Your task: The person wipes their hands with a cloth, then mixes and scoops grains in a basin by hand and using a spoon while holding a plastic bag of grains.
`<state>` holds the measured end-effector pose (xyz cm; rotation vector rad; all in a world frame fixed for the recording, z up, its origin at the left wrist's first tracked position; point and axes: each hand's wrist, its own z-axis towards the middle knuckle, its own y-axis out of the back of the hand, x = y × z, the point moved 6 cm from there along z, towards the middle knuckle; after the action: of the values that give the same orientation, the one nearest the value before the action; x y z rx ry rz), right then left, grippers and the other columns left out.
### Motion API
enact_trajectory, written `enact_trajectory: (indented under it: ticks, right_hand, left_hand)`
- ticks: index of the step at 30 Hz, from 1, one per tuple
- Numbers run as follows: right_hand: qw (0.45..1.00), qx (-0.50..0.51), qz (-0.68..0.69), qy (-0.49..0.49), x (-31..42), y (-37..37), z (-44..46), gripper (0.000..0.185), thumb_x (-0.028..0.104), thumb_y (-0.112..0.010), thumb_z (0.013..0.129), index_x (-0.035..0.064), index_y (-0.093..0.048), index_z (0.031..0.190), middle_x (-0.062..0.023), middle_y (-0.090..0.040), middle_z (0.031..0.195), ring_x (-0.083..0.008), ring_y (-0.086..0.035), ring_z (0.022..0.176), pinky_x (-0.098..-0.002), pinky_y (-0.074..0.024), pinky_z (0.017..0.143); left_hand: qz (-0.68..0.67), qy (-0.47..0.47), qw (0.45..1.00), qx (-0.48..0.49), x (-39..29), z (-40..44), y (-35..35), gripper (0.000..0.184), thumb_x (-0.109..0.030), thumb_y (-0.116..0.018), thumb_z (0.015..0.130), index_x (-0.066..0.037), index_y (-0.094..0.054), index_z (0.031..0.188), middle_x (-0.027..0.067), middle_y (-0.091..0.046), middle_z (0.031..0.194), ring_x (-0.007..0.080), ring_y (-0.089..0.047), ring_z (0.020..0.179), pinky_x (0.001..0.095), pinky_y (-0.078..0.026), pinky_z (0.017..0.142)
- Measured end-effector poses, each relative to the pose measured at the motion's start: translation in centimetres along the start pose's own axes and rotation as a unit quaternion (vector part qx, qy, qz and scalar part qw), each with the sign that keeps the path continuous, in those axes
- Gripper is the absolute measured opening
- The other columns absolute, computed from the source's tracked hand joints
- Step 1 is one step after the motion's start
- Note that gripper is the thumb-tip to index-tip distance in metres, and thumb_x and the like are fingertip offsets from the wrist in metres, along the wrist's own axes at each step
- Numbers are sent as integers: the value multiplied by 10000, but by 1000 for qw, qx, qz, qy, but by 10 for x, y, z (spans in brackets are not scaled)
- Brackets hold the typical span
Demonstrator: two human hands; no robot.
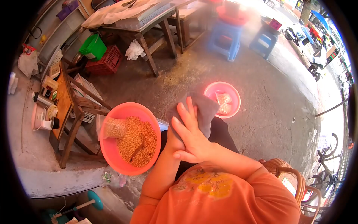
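Note:
My right hand point(192, 136) lies over my left hand, its fingers stretched out and spread against a grey cloth point(206, 112). Only the wrist and lower part of my left hand point(173, 141) show; its fingers are hidden under the right hand and the cloth. To the left of the hands, a large pink basin point(106, 151) holds many small yellow-brown grains point(130, 138) and a clear bag of grains point(115, 128). Beyond the cloth, a smaller pink basin point(238, 99) on the floor contains a bag with pale contents point(223, 98).
A wooden stand point(66, 106) with containers is at the left. At the back are a table point(143, 28), a green bin point(93, 47), a red crate point(106, 61) and blue stools point(225, 39). A wicker chair point(278, 166) stands at the right, and parked scooters point(317, 59) are farther off.

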<state>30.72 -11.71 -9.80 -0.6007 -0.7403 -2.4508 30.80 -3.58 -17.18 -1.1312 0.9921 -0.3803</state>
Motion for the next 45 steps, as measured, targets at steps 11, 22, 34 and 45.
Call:
enact_trajectory:
  ticks: [11, 22, 34, 45]
  right_hand:
    - [968, 134, 212, 21, 5, -13, 3, 785, 507, -549, 944, 17, -304, 1506, -192, -58, 1620, -437, 88, 1475, -576, 37, 1158]
    - [968, 169, 86, -163, 5, -15, 19, 876, 185, -684, 870, -28, -137, 1521, -271, -84, 1583, -377, -74, 1490, -417, -168, 1195]
    - [936, 140, 211, -244, 16, 10, 25, 831, 232, -702, 878, -19, -218, 1505, -226, -150, 1588, -367, -103, 1490, -444, -182, 1185]
    - [464, -311, 799, -225, -52, 33, 16, 595, 432, -395, 1018, -59, -426, 1354, -263, -422, 1445, -389, -338, 1399, -487, -332, 1135]
  left_hand:
    - [35, -44, 997, -55, -26, -3, 5, 514, -315, -412, 1033, -60, -344, 1475, 91, -433, 1424, 152, -413, 1287, 306, -371, 1056]
    - [29, -17, 999, -41, -32, 4, 2, 512, -323, -378, 1044, -65, -318, 1483, 80, -408, 1443, 148, -385, 1317, 304, -355, 1076]
    - [34, 42, 998, -33, -5, 4, -11, 510, -332, -341, 1056, -71, -289, 1491, 67, -382, 1464, 143, -354, 1351, 302, -337, 1097]
    - [28, 136, 985, -107, 25, -22, -51, 508, -340, -307, 1067, -76, -263, 1498, 55, -358, 1483, 139, -326, 1381, 300, -320, 1116]
